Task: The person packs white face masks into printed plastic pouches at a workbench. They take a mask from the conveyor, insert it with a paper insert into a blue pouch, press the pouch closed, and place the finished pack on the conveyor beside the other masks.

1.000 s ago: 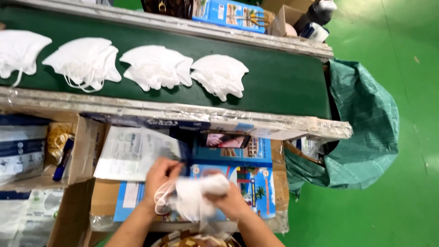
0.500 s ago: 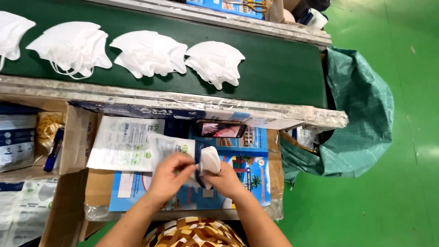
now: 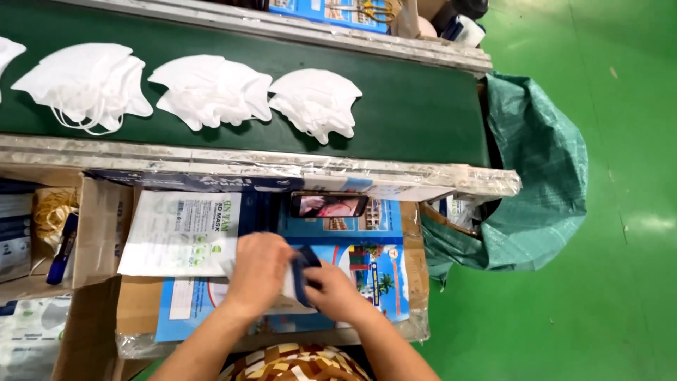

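Note:
My left hand [image 3: 257, 271] and my right hand [image 3: 337, 293] are closed together on a small white bundle of folded masks [image 3: 288, 288]. A dark blue piece [image 3: 306, 271] shows between the fingers, and most of the bundle is hidden by them. Both hands hover over a blue printed carton [image 3: 367, 271] on the low shelf. Just left of my left hand lies a stack of flat white printed pouches [image 3: 180, 233]. Above, three piles of white masks [image 3: 88, 85], [image 3: 211, 88], [image 3: 317, 102] rest on the green conveyor belt [image 3: 416, 113].
A phone [image 3: 328, 205] with a lit screen leans under the belt's taped front rail [image 3: 282, 169]. An open cardboard box at left holds rubber bands [image 3: 53, 212] and a blue pen [image 3: 63, 240]. A green woven sack [image 3: 543, 176] hangs at the belt's right end over green floor.
The loose white masks that my hands held a second ago were folded smaller, and now they are nearly covered by my fingers with a dark blue piece around them. My hands stayed over the blue carton.

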